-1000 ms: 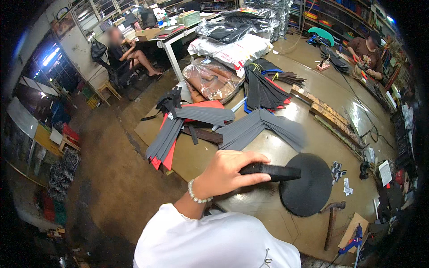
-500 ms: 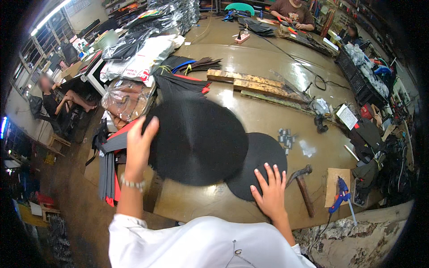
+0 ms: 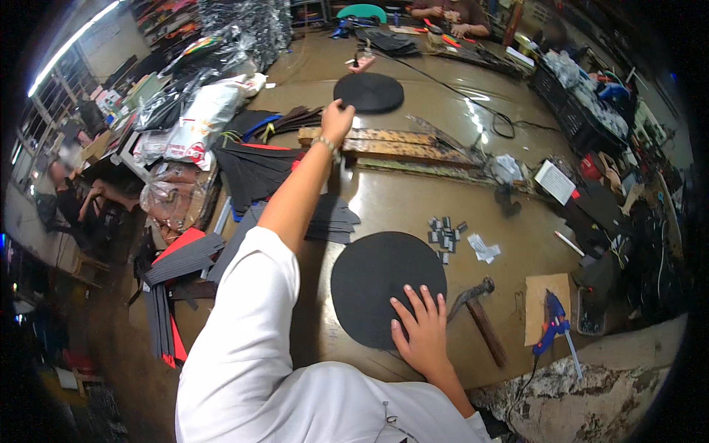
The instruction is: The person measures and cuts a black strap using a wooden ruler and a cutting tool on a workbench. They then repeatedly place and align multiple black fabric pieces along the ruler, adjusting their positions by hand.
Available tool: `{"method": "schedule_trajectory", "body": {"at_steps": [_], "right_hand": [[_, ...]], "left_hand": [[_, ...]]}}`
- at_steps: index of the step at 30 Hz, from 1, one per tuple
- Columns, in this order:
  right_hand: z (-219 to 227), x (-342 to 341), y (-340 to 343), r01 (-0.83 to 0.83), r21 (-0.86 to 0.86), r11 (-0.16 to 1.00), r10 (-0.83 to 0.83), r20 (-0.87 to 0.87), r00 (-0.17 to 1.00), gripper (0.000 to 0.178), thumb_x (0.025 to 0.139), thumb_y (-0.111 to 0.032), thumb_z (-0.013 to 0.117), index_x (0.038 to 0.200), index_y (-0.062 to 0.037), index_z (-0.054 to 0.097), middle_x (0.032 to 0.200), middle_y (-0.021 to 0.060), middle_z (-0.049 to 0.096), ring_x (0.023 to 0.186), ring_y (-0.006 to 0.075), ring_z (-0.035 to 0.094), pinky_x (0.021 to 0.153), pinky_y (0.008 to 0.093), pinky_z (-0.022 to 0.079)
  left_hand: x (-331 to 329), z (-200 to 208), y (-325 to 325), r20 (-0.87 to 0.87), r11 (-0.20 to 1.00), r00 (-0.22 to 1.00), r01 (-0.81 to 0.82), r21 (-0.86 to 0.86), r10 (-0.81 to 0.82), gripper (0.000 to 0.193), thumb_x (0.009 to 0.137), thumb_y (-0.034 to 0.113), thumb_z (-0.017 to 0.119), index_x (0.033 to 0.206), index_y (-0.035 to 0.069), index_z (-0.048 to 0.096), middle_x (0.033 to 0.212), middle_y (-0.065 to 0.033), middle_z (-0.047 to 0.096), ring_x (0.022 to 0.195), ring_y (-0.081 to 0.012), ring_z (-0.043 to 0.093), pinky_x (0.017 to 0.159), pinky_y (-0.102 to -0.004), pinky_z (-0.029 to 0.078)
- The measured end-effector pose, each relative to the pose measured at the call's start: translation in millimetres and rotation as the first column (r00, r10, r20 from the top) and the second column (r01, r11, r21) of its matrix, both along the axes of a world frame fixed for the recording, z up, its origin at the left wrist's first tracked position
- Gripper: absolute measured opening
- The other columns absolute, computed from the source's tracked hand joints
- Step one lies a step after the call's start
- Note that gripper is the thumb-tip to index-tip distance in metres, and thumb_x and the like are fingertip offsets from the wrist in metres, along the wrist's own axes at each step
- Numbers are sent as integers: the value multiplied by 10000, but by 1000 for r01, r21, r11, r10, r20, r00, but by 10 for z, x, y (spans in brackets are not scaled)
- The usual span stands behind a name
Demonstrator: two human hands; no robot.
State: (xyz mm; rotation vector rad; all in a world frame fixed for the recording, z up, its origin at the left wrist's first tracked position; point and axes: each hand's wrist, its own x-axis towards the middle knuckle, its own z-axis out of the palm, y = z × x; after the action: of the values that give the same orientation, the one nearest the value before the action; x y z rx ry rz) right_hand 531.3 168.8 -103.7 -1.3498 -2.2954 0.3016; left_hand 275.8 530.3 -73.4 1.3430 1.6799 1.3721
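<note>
With my left arm stretched far across the table, my left hand (image 3: 337, 122) is closed at the left edge of a round black disc (image 3: 368, 92). That disc looks thick, perhaps several layers. Close to my body, a second round black sheet (image 3: 369, 273) lies flat on the table. My right hand (image 3: 422, 328) rests on its lower right part, fingers spread and holding nothing. A hammer (image 3: 484, 325) with a wooden handle lies just right of that hand. Several small grey pieces (image 3: 445, 236) are scattered beyond the near sheet.
Wooden boards (image 3: 399, 144) lie across the table between the two discs. Black and red strips (image 3: 255, 166) are piled on the left. A blue glue gun (image 3: 553, 323) lies on cardboard at the right. Across the table, another person's hands (image 3: 461, 28) are at work.
My left hand has carried the black disc forward, from near my body to beyond the boards. The near sheet is now uncovered, with my right hand still on it.
</note>
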Motion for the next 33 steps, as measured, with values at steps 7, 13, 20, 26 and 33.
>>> {"method": "schedule_trajectory", "body": {"at_steps": [7,13,20,26,33], "right_hand": [[-36,11,-17,-20,18,1000,19,31,999,373,786,-223,546,1149,-139,537,1296,107,411,1220,334,333,1002,538,191],[-14,-18,-37,-8,-3,1000,8,34,999,389,785,-227,548,1163,-140,526,1303,121,402,1227,344,324,1003,545,182],[-34,-23,-44,55,30,998,-55,0,999,378,814,-238,529,1161,-88,517,1309,164,370,1228,360,309,1006,526,200],[89,94,87,390,53,919,-383,-109,917,419,851,-294,505,1119,27,516,1153,229,475,1100,350,425,944,454,298],[247,105,384,337,124,933,-357,213,910,457,854,-388,481,884,55,589,800,219,598,791,339,555,747,429,378]], "left_hand": [[-16,-315,-407,-900,954,388,287,-87,-199,1030,551,744,571,1296,58,384,1222,-189,434,1196,-308,354,1037,-479,145],[60,-473,-583,-876,950,478,246,193,54,910,529,754,584,1145,88,522,1046,-144,519,1032,-290,455,969,-463,216],[227,-130,-1163,-868,907,491,329,263,73,556,765,425,584,1204,100,478,1273,-167,381,1207,-342,328,1016,-506,183],[204,-79,-3214,-405,967,908,193,168,-111,323,810,166,567,1081,-7,541,992,-166,548,887,-299,530,813,-359,412],[498,-367,-3897,-509,989,849,143,-40,-144,596,804,272,589,1215,-96,363,1205,-249,396,1134,-389,345,977,-403,282]]}}
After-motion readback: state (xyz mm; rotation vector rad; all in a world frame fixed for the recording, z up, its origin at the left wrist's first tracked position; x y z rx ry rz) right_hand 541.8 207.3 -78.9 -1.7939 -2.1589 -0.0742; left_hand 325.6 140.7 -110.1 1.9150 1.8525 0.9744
